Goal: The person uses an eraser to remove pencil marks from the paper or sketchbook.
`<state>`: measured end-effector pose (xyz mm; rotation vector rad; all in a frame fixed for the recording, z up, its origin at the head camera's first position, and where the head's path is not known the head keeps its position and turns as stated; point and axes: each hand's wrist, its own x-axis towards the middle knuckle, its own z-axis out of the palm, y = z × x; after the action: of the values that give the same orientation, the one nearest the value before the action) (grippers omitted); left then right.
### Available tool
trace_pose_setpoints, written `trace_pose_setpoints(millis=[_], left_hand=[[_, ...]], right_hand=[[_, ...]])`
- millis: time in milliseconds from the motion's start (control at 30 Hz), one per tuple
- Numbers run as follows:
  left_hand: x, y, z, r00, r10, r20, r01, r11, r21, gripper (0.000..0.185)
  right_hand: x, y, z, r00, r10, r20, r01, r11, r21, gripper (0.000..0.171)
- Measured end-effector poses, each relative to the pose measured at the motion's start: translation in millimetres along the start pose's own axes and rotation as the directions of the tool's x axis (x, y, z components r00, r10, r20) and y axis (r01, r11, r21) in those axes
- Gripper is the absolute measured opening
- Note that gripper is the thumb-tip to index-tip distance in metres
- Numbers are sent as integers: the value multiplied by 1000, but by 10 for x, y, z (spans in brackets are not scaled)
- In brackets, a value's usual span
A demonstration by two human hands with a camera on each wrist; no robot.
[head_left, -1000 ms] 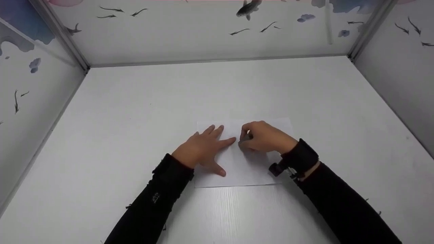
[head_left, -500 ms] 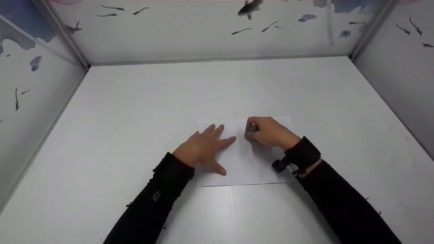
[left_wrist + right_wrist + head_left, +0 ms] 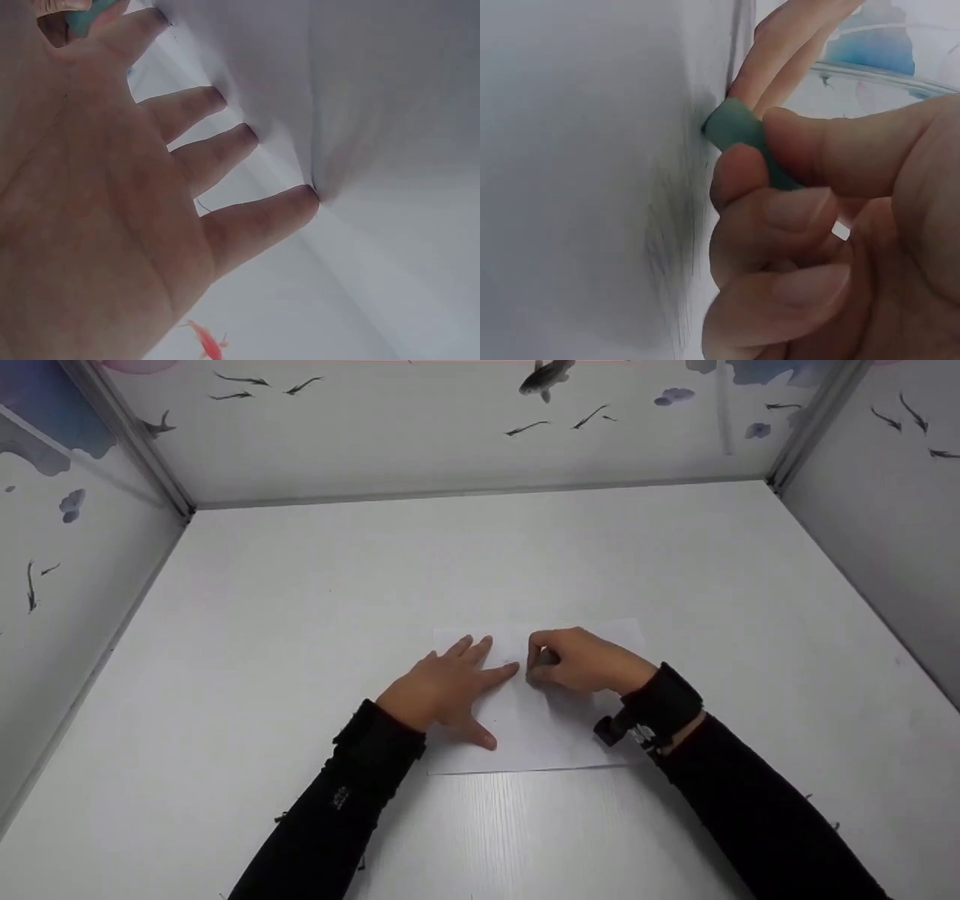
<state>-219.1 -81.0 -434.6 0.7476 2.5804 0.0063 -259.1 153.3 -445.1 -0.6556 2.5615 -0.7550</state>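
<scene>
Snugly, fingers (image 3: 739,176) pinch a rounded block (image 3: 733,126) against streaked paper (image 3: 592,187).

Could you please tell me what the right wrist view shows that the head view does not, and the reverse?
Only right wrist: the small block's green colour and distinct grey streaks on the paper.
Only head: both black sleeves and the dark fish print.
Both: the paper, the right hand pinching the block, and fingers of the left hand.
</scene>
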Motion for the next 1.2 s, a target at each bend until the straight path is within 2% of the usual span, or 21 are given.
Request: trace_pose_setpoints(millis=[133, 300, 433, 533, 700, 833, 1000, 1133, 1200], left_hand=[[9, -10, 11, 1000, 7, 1, -7, 1000, 14, 106], [9, -11, 22, 1000, -1, 2, 1, 1000, 9, 107], [5, -2, 7, 1000, -20, 20, 19, 999, 42, 109], [8, 18, -10, 1000, -11, 24, 9, 997, 78, 111], [19, 66, 13, 999, 42, 6, -42, 998, 55, 110], [20, 74, 41, 1000, 20, -10, -20, 999, 29, 108], [12, 57, 37, 1000, 20, -13, -20, 1000, 1, 108], [-2, 60, 16, 1000, 27, -12, -28, 999, -21, 107], [-8, 61, 11, 1000, 23, -11, -23, 1000, -17, 107]], right_hand=[[-6, 24, 0, 996, 58, -74, -59, 998, -13, 4], [0, 18, 22, 1000, 17, -22, -17, 1000, -1, 8], [2, 29, 12, 992, 102, -75, -98, 994, 52, 19], [1, 41, -12, 982, 155, -105, -145, 984, 102, 28], [6, 50, -43, 979, 168, -113, -157, 982, 104, 29], [7, 25, -23, 975, 177, -132, -167, 982, 85, 27], [0, -62, 27, 990, 129, -53, -123, 987, 103, 24], [-1, -26, 9, 984, 148, -99, -138, 986, 94, 23], [7, -4, -4, 985, 145, -95, -137, 987, 87, 26]])
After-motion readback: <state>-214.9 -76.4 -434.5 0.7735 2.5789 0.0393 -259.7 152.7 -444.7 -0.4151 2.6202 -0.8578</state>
